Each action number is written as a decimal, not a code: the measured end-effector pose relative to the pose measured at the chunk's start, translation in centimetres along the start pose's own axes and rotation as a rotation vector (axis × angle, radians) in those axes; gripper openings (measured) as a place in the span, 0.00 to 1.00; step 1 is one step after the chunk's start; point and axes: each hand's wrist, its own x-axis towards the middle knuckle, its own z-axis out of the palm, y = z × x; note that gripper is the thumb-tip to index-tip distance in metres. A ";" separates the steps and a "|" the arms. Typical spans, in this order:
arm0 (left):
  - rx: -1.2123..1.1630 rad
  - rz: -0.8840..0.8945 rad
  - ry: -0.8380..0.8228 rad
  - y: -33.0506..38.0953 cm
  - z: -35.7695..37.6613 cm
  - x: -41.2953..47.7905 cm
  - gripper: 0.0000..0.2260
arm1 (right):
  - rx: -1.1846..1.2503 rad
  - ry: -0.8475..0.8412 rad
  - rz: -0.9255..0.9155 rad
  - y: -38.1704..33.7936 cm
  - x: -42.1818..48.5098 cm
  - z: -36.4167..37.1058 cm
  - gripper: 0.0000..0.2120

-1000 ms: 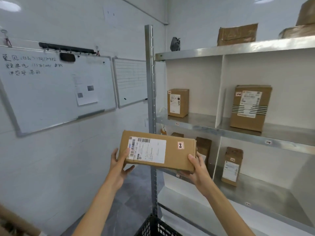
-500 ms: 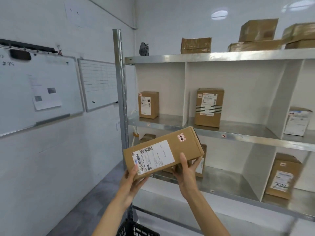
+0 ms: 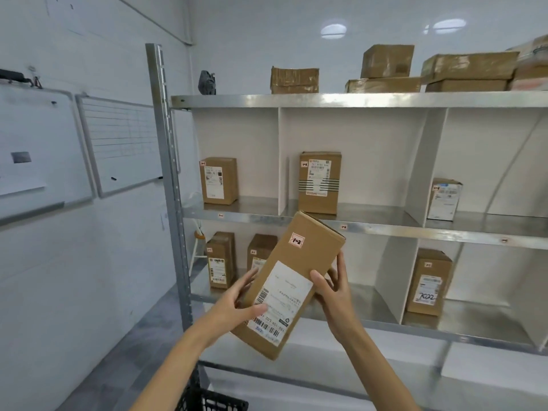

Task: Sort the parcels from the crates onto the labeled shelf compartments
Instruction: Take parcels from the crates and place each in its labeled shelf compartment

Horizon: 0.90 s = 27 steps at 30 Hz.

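I hold a long brown cardboard parcel (image 3: pixel 293 271) with a white shipping label and a small pink sticker reading 1-2. It is tilted steeply, its sticker end pointing up toward the shelf. My left hand (image 3: pixel 237 304) grips its lower left side, thumb across the label. My right hand (image 3: pixel 333 292) grips the right edge. The parcel hovers in front of the metal shelf (image 3: pixel 385 229), just below the compartment tagged 1-2 (image 3: pixel 344 226), where another brown box (image 3: pixel 319 182) stands.
More parcels stand in the compartments: one upper left (image 3: pixel 218 180), a white one upper right (image 3: pixel 444 198), two lower left (image 3: pixel 221 259), one lower right (image 3: pixel 428 281). Taped boxes (image 3: pixel 385 62) sit on top. A black crate (image 3: pixel 207 401) is at my feet. Whiteboards (image 3: pixel 118 143) hang left.
The parcel has turned from nearly level to steeply tilted, sticker end up. My view has swung right, closer to the shelf, and both hands have shifted along the box.
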 end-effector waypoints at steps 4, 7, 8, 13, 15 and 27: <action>-0.037 0.100 0.050 0.3 3.1 1.0 0.34 | -0.025 0.006 -0.038 -1.3 -0.7 -1.2 0.37; -0.084 0.143 0.070 0.0 5.7 1.2 0.35 | -0.061 0.048 -0.075 -2.2 -1.7 -2.0 0.28; -0.098 0.147 0.074 -0.1 6.6 1.3 0.35 | -0.078 0.067 -0.087 -2.5 -2.0 -2.3 0.27; -0.119 0.177 0.081 0.3 9.2 1.3 0.34 | -0.138 0.127 -0.112 -4.1 -2.7 -3.9 0.25; -0.102 0.179 0.084 0.8 9.5 1.5 0.33 | -0.147 0.140 -0.112 -4.4 -2.7 -4.5 0.24; -0.067 0.209 0.108 3.3 14.5 6.4 0.32 | -0.206 0.177 -0.174 -6.5 0.0 -10.6 0.22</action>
